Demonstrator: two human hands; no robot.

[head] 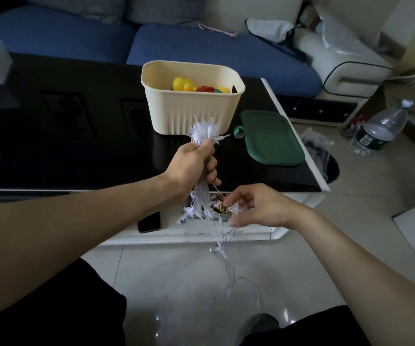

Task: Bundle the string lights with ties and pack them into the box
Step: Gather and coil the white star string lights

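String lights (202,156) are gathered in our left hand (191,166), fist wrapped tight round the folded loops just in front of the cream box (191,106). Our right hand (256,208) pinches the loose strand, whose tail dangles toward the tiled floor (176,270). We'd want to feed that tail up in even loops, keeping the fist firm, before any tie goes on. The green lid (271,138) lies beside the box on the black glass table (64,133); a blue sofa (201,51) sits behind.

White star string lights (202,136) bunched upright before the open cream box (191,106).
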